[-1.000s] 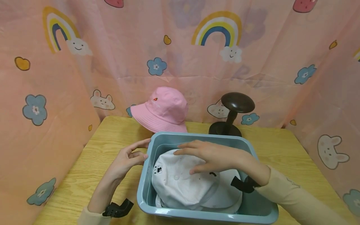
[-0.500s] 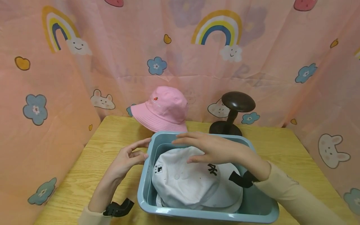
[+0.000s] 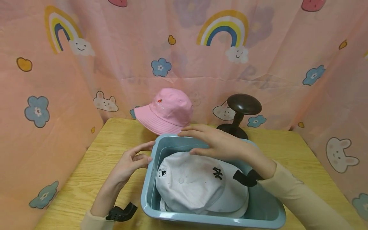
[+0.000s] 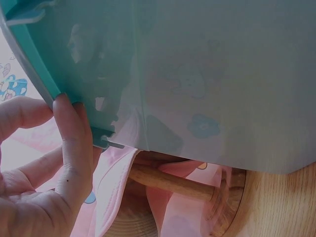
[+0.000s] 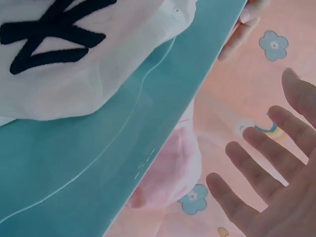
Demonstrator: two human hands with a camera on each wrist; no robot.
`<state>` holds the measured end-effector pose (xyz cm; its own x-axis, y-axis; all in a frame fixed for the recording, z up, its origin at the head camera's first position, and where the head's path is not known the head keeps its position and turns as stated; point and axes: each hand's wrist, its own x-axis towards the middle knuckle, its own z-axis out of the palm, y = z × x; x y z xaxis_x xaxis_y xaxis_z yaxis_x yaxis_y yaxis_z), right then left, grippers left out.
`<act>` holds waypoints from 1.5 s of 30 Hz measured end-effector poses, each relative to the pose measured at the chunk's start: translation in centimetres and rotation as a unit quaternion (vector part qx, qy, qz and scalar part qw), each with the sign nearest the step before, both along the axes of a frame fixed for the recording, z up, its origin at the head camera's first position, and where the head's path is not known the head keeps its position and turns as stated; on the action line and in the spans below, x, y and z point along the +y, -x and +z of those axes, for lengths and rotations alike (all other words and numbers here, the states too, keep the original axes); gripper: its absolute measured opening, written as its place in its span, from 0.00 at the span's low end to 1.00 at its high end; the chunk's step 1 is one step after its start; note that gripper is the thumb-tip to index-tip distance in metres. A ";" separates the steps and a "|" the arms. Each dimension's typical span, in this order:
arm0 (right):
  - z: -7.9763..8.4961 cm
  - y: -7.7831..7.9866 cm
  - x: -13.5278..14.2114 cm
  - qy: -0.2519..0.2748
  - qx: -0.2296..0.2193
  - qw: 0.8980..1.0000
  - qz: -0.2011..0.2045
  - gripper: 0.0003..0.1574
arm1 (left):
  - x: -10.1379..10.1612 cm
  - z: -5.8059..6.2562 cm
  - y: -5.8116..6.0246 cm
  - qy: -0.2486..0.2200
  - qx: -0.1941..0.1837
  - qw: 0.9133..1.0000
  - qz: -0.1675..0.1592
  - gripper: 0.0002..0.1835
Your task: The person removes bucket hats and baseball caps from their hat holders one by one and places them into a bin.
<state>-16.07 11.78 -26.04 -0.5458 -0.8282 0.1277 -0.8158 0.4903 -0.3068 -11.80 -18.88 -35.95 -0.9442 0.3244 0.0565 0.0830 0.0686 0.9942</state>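
A blue-grey plastic basin (image 3: 207,221) stands at the front of the table. Inside lies a white baseball cap (image 3: 189,191) with a black emblem, its brim toward the right. My left hand (image 3: 127,164) holds the basin's left rim; the left wrist view shows its fingers (image 4: 74,143) pinching the edge. Over the back part of the basin hovers my right hand (image 3: 218,143), fingers extended and holding nothing. The right wrist view also shows that hand's spread fingers (image 5: 252,163) apart from the basin wall (image 5: 98,168). Part of the far rim is hidden behind it.
Behind the basin, a pink bucket hat (image 3: 171,108) sits on a wooden stand (image 4: 173,182). To its right, a dark hat stand (image 3: 244,104) with a rounded top bears nothing. A patterned pink curtain (image 3: 184,67) encloses the wooden table (image 3: 115,137).
My right hand has risen away from the cap toward the basin's far rim, uncovering the black emblem. My left hand has stayed at the left rim.
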 end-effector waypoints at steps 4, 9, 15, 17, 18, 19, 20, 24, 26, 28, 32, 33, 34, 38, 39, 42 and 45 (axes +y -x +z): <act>0.1 0.4 0.0 0.007 0.005 1.000 -0.011 0.33 | 0.1 0.0 -0.1 -0.001 -0.001 1.000 -0.001 0.29; 0.4 1.0 -0.1 0.028 0.013 0.999 -0.015 0.32 | 0.1 0.0 0.0 -0.001 0.000 1.000 -0.003 0.29; 0.8 1.9 -0.5 0.055 0.032 0.998 -0.021 0.30 | 0.1 0.0 0.0 -0.001 0.001 1.000 -0.002 0.29; 0.9 2.2 -0.6 0.061 0.027 0.997 -0.026 0.30 | 0.1 0.0 -0.1 -0.001 0.002 1.000 -0.002 0.29; 0.9 2.4 -0.6 0.063 0.024 0.997 -0.031 0.29 | 0.0 0.0 -0.1 0.000 0.003 1.000 -0.002 0.29; 1.0 2.6 -0.7 0.065 0.024 0.997 -0.034 0.29 | 0.0 0.0 -0.1 0.000 0.004 1.000 -0.002 0.29; 1.1 2.7 -0.8 0.069 0.025 0.997 -0.036 0.29 | 0.0 0.0 -0.1 0.000 0.005 1.000 -0.002 0.29; 1.3 3.5 -1.0 0.091 0.037 0.995 -0.030 0.29 | 0.0 -0.1 -0.1 0.000 0.007 1.000 -0.002 0.29; 1.4 3.9 -1.2 0.105 0.042 0.993 -0.025 0.28 | 0.0 -0.1 -0.1 0.000 0.006 1.000 -0.002 0.29; 1.5 4.4 -1.3 0.117 0.046 0.992 -0.024 0.28 | 0.0 0.0 -0.1 0.000 0.006 1.000 -0.002 0.29; 1.4 5.3 -1.4 0.150 0.055 0.987 -0.035 0.26 | 0.0 0.0 0.0 0.001 0.008 1.000 -0.002 0.29; 1.4 5.5 -1.4 0.159 0.059 0.985 -0.040 0.25 | 0.0 0.0 0.0 0.001 0.009 1.000 -0.002 0.29; 1.4 5.8 -1.4 0.169 0.062 0.983 -0.044 0.24 | 0.1 0.0 0.1 0.001 0.009 1.000 -0.001 0.29; 1.3 6.7 -1.4 0.202 0.073 0.975 -0.050 0.21 | 0.1 0.0 0.1 0.002 0.008 1.000 -0.001 0.29; 1.4 6.9 -1.5 0.206 0.074 0.974 -0.051 0.21 | 0.1 0.0 0.1 0.002 0.007 1.000 -0.001 0.29; 1.4 7.5 -1.6 0.207 0.075 0.974 -0.055 0.20 | 0.1 0.0 0.0 0.003 0.006 1.000 0.000 0.29; 1.5 8.0 -1.8 0.197 0.071 0.976 -0.068 0.20 | 0.1 0.0 0.0 0.003 0.005 1.000 0.001 0.29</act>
